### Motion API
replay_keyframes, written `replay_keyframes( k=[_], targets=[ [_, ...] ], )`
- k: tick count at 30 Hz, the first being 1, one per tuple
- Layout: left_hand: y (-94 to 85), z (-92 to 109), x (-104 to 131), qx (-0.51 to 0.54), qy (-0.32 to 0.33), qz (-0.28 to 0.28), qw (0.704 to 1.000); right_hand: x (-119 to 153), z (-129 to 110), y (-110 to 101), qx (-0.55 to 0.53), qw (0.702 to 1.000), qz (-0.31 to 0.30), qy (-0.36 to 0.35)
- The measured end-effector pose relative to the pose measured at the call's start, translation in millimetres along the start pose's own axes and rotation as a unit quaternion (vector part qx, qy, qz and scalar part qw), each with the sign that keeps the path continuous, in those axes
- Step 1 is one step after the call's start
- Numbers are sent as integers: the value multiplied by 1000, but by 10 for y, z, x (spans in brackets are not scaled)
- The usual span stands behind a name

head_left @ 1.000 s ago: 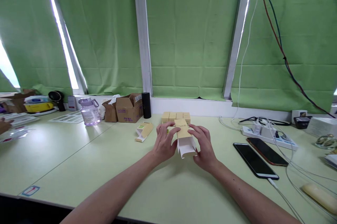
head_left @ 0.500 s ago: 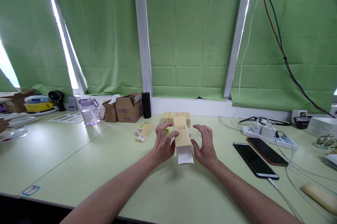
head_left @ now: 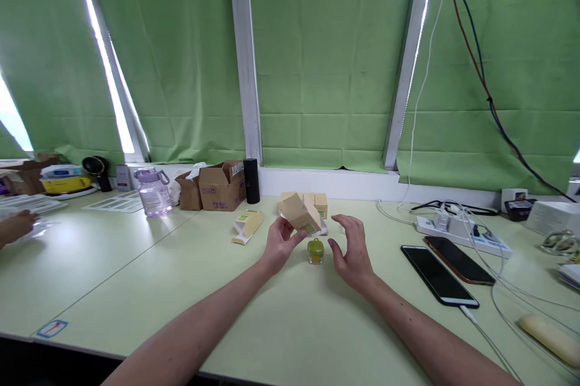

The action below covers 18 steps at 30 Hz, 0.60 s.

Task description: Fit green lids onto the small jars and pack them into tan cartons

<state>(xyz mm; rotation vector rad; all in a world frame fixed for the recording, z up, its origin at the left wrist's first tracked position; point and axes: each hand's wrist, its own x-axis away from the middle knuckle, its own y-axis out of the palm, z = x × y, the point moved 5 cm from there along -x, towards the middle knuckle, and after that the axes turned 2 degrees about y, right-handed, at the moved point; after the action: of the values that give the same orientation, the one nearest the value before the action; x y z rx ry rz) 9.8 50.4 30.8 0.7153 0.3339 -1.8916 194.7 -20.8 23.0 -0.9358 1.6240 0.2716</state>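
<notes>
My left hand (head_left: 281, 244) pinches a small tan cardboard box (head_left: 299, 212), holding it tilted above the table. Just below the box, a little glass jar with a green lid (head_left: 316, 250) stands upright on the table, its lower part yellowish. To the right of the jar, my right hand (head_left: 352, 253) holds nothing, its thumb and fingers apart. Several small tan boxes (head_left: 321, 203) stand in a group behind the held box. An opened tan carton (head_left: 247, 226) lies on its side left of my left hand.
At the left back are a purple water bottle (head_left: 154, 193), a brown cardboard box (head_left: 222, 185) and a black cylinder (head_left: 251, 180). Right are two phones (head_left: 438, 277), a power strip (head_left: 466, 237) and loose white cables. Another person's hand (head_left: 17, 227) shows at the far left.
The box in my left hand has been turned from upright to tilted and moved back. The green-lidded jar now shows in full below it. The other person's hand has come further into view.
</notes>
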Motion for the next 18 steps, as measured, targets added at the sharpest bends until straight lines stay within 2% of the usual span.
replay_keyframes(
  k=[2,6,12,18],
  targets=[
    [1,-32,-21,26,-24,-10,999,-2,-6,1,-7,1000,0,-1],
    [-12,-83,-73,51,-32,-14,998,3,-19,8,-26,1000,-7,2],
    [-21,-167,-61,42,-80,17,996,20,-57,40,-75,996,-47,13],
    [14,-132,-27,17,-108,28,994,48,-63,109,-128,987,-96,33]
  ],
)
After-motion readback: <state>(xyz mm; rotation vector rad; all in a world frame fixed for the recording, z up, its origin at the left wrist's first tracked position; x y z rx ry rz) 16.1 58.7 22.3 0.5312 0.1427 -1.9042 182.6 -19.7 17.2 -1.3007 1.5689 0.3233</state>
